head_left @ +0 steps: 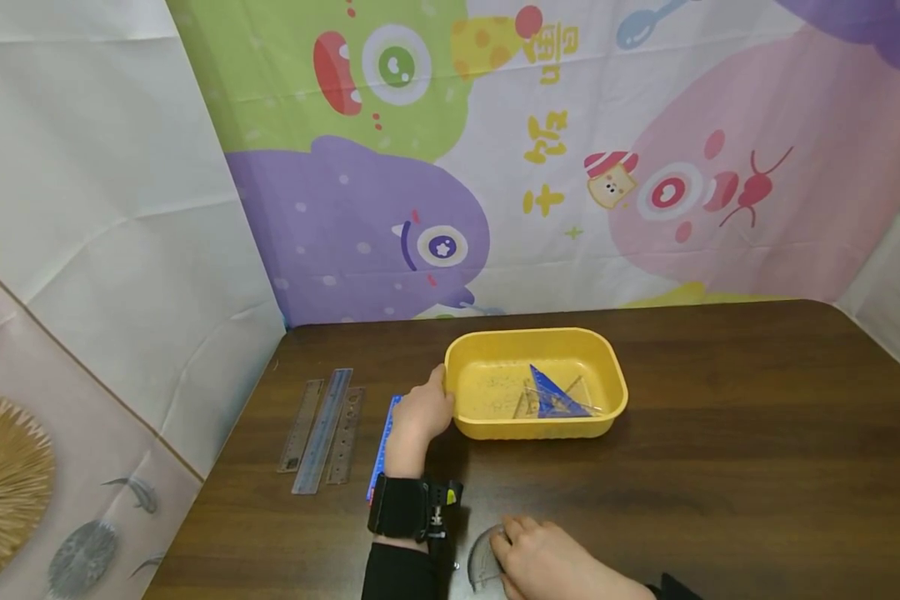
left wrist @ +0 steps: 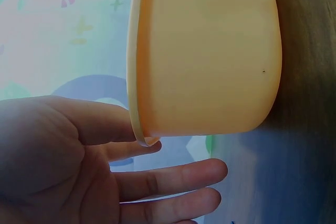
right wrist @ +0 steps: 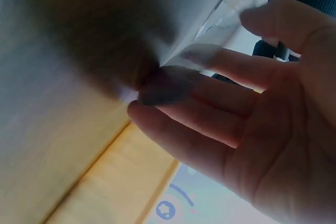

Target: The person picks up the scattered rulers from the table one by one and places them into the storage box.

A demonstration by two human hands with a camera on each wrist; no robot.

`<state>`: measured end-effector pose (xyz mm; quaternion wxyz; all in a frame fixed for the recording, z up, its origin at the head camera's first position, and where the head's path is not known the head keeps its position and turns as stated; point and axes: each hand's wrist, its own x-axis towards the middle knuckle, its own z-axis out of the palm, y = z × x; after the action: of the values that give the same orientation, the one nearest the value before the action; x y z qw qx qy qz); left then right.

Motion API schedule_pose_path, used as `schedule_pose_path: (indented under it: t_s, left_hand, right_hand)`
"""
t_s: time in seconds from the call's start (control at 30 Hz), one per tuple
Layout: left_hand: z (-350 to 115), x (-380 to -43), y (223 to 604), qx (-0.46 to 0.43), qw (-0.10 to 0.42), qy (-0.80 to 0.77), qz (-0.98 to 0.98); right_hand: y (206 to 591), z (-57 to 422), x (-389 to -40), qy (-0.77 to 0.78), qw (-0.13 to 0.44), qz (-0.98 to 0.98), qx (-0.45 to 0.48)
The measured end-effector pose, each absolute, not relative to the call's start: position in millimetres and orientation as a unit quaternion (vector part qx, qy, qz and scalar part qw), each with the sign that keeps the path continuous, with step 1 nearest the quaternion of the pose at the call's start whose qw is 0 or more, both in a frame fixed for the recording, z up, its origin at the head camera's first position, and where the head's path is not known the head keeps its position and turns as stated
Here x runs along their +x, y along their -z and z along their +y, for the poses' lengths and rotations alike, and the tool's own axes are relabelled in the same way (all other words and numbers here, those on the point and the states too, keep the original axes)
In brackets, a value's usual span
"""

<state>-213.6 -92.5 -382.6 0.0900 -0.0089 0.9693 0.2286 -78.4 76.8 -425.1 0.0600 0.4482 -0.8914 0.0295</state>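
A yellow plastic basin stands near the back of the table, with a blue set square and clear set squares inside. My left hand pinches the basin's left rim. In the left wrist view, the thumb and a finger meet the rim while the other fingers of the left hand extend below it. Close to the front edge, my right hand holds a clear, semicircular protractor by its right side. The right wrist view shows the right hand's fingers, with the tips blurred.
Left of the basin lie a clear ruler, a longer bluish ruler and another clear ruler. A blue ruler is partly hidden by my left arm. A patterned cloth hangs behind the table.
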Motion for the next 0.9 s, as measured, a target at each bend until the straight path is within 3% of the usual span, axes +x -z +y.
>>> schedule_pose_path:
  t_s: [0.23, 0.57, 0.67, 0.9]
  left_hand:
    - [-92.5, -213.3, 382.9, -0.007, 0.088, -0.224, 0.971]
    - [-92.3, -213.9, 383.6, -0.006, 0.087, -0.228, 0.970]
    - [-92.4, -214.3, 384.1, -0.007, 0.090, -0.231, 0.969]
    - [-92.9, -214.7, 385.8, -0.007, 0.086, -0.224, 0.971]
  right_hand:
    - [425.1, 78.1, -78.8, -0.029, 0.059, -0.892, 0.447]
    - [412.8, 84.2, -85.8, -0.019, -0.009, -0.896, 0.444]
    - [410.5, 88.9, -91.3, -0.015, 0.018, -0.897, 0.442]
    - [408.4, 102.0, -102.6, -0.018, 0.191, -0.886, 0.422]
